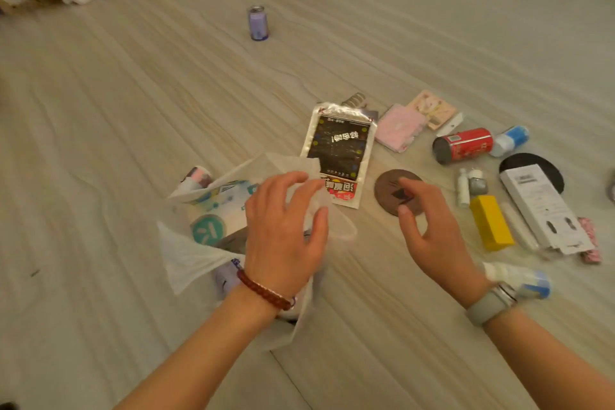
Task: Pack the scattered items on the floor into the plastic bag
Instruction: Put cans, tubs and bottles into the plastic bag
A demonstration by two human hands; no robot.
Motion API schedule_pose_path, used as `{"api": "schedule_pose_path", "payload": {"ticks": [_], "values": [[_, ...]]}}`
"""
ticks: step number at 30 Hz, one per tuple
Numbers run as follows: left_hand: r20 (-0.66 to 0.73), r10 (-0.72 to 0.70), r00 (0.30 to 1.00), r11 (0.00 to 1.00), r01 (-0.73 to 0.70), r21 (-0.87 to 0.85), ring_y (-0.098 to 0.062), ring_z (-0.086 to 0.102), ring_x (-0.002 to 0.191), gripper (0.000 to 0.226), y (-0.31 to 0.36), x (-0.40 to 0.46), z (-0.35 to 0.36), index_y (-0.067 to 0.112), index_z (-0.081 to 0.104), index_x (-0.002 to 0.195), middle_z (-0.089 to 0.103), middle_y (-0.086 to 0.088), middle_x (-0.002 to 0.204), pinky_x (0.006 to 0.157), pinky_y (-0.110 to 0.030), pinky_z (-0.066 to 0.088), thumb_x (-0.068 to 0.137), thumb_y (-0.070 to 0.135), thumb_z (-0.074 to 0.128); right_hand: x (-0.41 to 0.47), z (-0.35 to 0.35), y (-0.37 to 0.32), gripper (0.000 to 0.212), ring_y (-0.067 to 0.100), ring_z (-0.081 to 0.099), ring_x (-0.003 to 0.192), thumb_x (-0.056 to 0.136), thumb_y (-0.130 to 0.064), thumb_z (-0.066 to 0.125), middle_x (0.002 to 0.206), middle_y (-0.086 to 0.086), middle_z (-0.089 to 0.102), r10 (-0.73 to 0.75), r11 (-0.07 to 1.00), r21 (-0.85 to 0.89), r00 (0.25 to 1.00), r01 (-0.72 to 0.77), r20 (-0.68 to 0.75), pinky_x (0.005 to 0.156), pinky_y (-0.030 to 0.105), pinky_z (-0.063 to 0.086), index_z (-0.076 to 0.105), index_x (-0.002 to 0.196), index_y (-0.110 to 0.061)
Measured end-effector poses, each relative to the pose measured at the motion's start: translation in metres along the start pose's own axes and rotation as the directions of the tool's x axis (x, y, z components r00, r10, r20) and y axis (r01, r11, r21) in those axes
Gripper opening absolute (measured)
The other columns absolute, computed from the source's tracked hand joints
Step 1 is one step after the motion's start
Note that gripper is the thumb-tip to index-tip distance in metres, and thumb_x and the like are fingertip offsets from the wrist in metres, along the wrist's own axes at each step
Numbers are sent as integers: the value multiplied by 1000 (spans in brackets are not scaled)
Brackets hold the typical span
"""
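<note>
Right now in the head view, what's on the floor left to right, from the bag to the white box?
translucent plastic bag → silver-and-black foil snack packet → round brown coaster → yellow rectangular box → long white cardboard box

Both forearms were bare, the left wrist wearing a braided dark-red bead bracelet (264, 289) and the right wrist a watch on a grey band (489, 304).
</note>
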State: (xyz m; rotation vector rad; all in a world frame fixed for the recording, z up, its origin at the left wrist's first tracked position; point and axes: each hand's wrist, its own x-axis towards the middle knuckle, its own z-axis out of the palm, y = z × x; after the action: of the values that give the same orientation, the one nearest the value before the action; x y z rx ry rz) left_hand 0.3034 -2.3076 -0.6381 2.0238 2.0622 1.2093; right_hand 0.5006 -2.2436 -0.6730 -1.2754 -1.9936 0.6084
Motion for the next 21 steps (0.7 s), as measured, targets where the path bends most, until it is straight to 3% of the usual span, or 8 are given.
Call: {"api": "schedule_pose_path", "payload": {"ticks": [2,4,7,9,11,13,18,21], "values": [[109,171,979,985,-167,-42,-18,46,107,31,30,-11,32,21,53,110,60,-7,110,87,-33,35,80,27,52,-21,-26,34,47,8,47,102,84,-31,37,111,8,54,135,990,-40,988,-138,-73,90,15,32,52,119,-4],[250,286,925,958,-271,-91,-18,45,107,33,51,-23,67,23,51,110,60,-5,110,87,-33,33,77,29,51,-47,-51,70,43,19,49,109,85,-28,40,116,13,55,300,946,-93,948,-310,-108,93,23,33,52,120,-5],[494,384,780,919,-377,-120,-18,47,107,40,74,-43,120,23,50,111,61,-3,113,86,-34,38,73,35,46,-85,-82,121,38,31,44,119,88,-9,50,128,16,50,496,822,-267,863,-504,-102,99,38,34,49,126,-9],[669,364,647,911,-397,-112,-22,51,112,47,86,-53,151,21,48,117,57,-4,120,86,-36,45,74,39,43,-102,-93,149,46,32,38,126,86,-8,52,136,16,45,548,767,-363,834,-530,-60,104,44,33,44,131,-11],[804,282,524,932,-347,-101,-26,39,126,54,96,-59,180,18,36,132,40,-7,138,97,-40,37,84,40,45,-109,-97,171,52,30,28,136,88,-14,51,146,13,36,579,743,-430,815,-513,30,112,46,28,36,138,-15],[887,171,428,962,-267,-57,-24,28,131,62,108,-63,206,18,27,137,30,-5,143,102,-40,30,85,45,49,-110,-97,185,57,27,18,142,90,-18,50,152,7,27,596,748,-445,794,-492,123,115,46,21,27,142,-21],[890,40,455,999,-38,-25,-24,37,121,74,140,-89,250,17,35,129,42,-5,130,97,-37,35,73,58,60,-108,-102,199,59,28,29,129,89,-27,53,140,9,35,596,734,-526,779,-429,196,105,41,33,27,142,-26],[878,21,478,999,20,-35,-24,42,116,61,149,-104,260,16,39,126,47,-6,125,94,-36,38,78,48,60,-116,-105,202,62,27,33,126,89,-20,53,139,9,35,608,745,-521,745,-417,275,104,39,34,23,142,-28]]}}
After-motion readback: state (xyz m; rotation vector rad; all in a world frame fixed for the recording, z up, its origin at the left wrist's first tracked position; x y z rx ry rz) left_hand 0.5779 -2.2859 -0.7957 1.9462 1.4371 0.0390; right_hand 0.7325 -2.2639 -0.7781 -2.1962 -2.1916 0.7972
